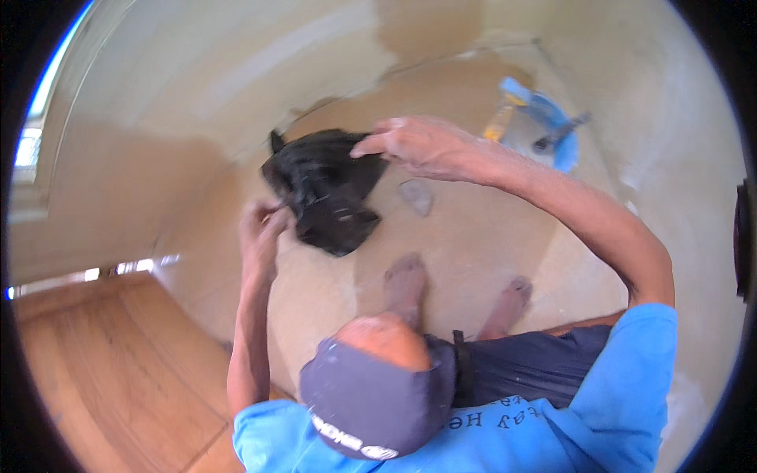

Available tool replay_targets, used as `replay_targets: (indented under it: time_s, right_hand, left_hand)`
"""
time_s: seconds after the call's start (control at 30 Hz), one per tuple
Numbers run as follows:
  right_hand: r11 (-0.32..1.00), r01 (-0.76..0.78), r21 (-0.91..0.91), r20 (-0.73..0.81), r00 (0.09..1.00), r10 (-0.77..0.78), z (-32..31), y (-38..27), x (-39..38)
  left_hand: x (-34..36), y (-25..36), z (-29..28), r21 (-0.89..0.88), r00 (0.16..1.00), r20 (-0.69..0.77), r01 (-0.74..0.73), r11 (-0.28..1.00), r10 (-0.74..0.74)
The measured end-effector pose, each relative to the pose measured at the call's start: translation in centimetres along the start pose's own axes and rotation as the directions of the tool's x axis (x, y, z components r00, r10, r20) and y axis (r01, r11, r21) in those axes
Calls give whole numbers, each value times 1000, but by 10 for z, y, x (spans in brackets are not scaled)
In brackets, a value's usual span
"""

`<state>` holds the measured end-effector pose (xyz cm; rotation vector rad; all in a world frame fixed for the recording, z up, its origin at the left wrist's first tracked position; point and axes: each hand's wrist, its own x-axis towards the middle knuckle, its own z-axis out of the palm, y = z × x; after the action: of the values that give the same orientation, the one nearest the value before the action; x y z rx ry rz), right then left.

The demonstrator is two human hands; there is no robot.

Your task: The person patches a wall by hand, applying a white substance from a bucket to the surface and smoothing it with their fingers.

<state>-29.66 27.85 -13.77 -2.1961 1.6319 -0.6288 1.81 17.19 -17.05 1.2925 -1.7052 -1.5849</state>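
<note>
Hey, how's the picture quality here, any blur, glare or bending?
Head view: the bright opening at left is overexposed; both hands, left and right, look soft, perhaps from motion; the pale frame curves along the black rim; the black bag loses detail.

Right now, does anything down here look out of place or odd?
Perhaps: a small, flat, grey piece lies loose on the beige floor, near the crumpled black plastic bag, outside the round blue plastic tub. I can't tell what it is.

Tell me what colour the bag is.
The bag is black, seen in the head view.
</note>
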Motion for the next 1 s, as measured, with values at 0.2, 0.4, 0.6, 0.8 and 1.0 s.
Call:
replay_targets:
  time_s: [0.2,0.4,0.6,0.8,1.0]
  right_hand:
    - [932,-362,16,-100,927,362,-185,48,-66]
    - [365,-681,-635,-331,666,668,-157,158,-242]
    - [556,-756,345,-167,533,829,-112,146,-219]
    - [865,-490,111,-66,865,498,-83,144,-207]
    - [727,-673,135,-76,725,685,-120,125,-211]
  left_hand:
    - [-16,15,-12,-16,972,-199,-129,992,123]
    - [-20,147,41,141,904,-28,-419,897,427]
    - [24,182,153,429,808,555,-482,764,198]
    - [71,97,287,554,746,652,-590,587,135]
    - [70,77,322,433,807,588,-261,863,-51]
